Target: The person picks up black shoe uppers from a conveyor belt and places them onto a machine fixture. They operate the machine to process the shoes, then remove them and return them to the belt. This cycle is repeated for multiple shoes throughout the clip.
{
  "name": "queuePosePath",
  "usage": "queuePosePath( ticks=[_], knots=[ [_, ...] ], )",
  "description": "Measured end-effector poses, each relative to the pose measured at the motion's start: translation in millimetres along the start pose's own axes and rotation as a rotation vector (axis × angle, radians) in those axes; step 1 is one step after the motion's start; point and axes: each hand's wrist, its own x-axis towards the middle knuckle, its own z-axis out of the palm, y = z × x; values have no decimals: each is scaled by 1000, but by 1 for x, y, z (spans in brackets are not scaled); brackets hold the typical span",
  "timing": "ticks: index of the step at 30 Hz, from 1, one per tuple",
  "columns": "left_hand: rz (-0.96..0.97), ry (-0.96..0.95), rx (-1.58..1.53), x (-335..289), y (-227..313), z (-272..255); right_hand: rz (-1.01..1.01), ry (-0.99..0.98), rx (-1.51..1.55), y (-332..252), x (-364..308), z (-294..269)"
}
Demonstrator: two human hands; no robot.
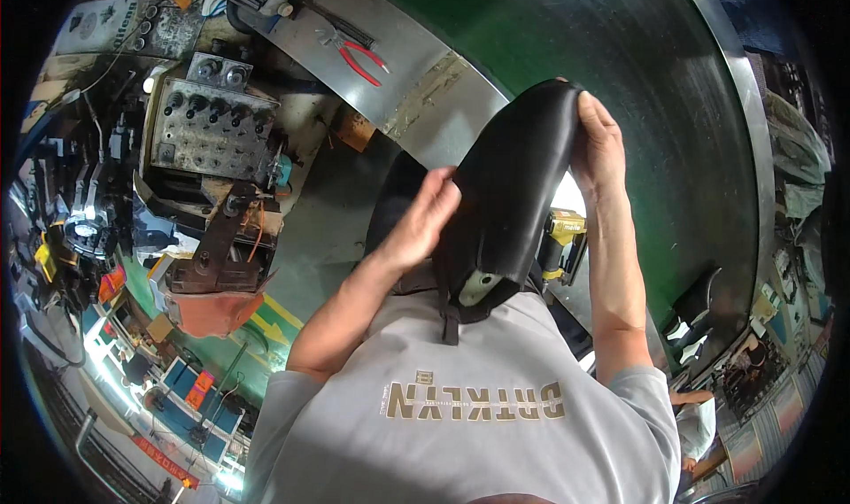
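Note:
A black leather shoe [522,167], with a pale last showing at its lower end, stands tilted before my chest. A short black strap [451,329] hangs from that end. My right hand [602,141] grips the upper, rounded end, thumb on the leather and fingers partly hidden behind. My left hand [425,220] is closed at the left side, its fingertips against the edge; it is slightly blurred. Just behind the shoe, near my right forearm, a yellow and black power tool [565,234] is partly covered.
Red-handled pliers [354,57] lie on a metal ledge [412,83]. A green belt surface [655,150] curves along the right, with more black shoes [695,300] there. To the left stand a machine with a knob panel [212,127] and a brown-red part [212,314]. Another person [698,424] is at lower right.

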Motion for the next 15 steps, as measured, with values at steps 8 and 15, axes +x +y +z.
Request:
queuePosePath(
  ticks=[8,15],
  knots=[
    [158,75,-189,-36,3,-46,29,-325,-108,16,-4,69],
    [538,651,293,-75,19,-77,-23,-545,-179,62,-18,179]
  ],
)
